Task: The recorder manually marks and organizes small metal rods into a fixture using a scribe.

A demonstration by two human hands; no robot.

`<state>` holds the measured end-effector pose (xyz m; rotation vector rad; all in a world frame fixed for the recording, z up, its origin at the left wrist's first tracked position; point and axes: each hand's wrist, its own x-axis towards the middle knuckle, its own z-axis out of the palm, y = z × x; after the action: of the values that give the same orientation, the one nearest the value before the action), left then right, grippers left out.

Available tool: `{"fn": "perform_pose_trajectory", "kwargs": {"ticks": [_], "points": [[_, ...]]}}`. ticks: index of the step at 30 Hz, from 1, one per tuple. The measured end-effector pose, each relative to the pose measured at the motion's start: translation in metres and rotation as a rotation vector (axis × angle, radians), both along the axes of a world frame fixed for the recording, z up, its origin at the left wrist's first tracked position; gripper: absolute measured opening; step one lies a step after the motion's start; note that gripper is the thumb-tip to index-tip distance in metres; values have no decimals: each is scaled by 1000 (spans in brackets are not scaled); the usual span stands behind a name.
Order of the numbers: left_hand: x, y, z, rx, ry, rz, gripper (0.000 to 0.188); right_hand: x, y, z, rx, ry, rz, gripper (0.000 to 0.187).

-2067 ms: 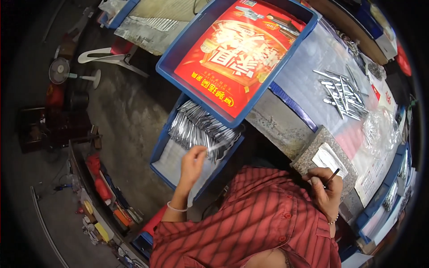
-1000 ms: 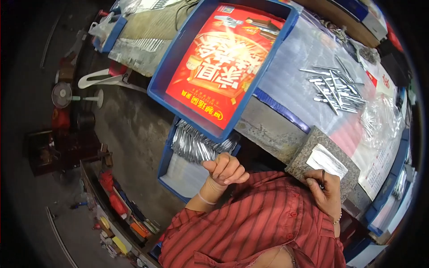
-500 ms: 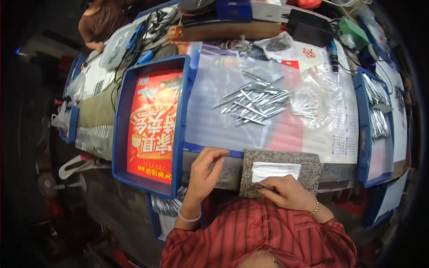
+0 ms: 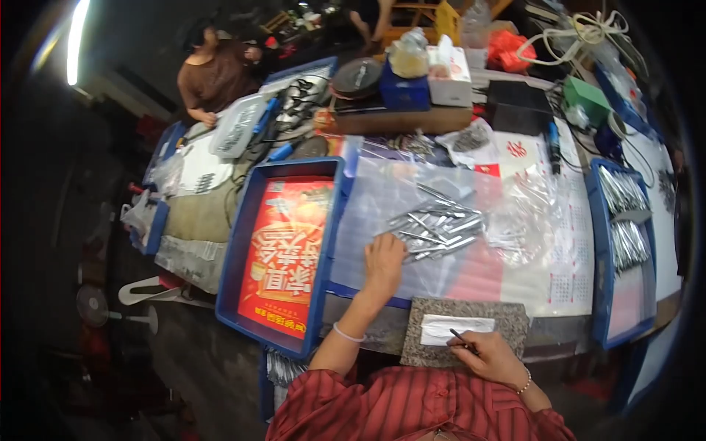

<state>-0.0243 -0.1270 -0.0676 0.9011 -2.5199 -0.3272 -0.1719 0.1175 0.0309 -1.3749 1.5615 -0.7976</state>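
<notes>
Left hand (image 4: 384, 259) flat on clear plastic sheet (image 4: 382, 198), fingers at near-left edge of pile of thin silver metal rods (image 4: 435, 226); grip released, nothing held. Right hand (image 4: 491, 356) near body, grip clenched on thin dark pen-like tool (image 4: 463, 341), exact type unclear, tip on white paper slip (image 4: 454, 328). Slip lies on grey speckled stone slab (image 4: 507, 317) at near edge of surface (image 4: 559, 287). Blue tray with red printed sheet (image 4: 283, 253) left of pile. Blue tray of silver pieces (image 4: 621, 242) far right. Another person (image 4: 217, 73) at far-left end.
</notes>
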Motion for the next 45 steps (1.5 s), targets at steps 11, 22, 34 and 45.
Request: {"fn": "perform_pose_trajectory", "kwargs": {"ticks": [11,22,34,45], "points": [[27,88,73,1043,473,-47,11,9,-16,-11,-79,-469,-360,24],[6,118,71,1040,402,-376,18,6,-18,-8,-215,-674,-520,12],[1,113,90,963,491,-452,19,-5,-3,-13,-211,-221,-206,20],[18,113,91,1196,563,-216,9,-50,-4,-3,-216,-5,-332,17]]}}
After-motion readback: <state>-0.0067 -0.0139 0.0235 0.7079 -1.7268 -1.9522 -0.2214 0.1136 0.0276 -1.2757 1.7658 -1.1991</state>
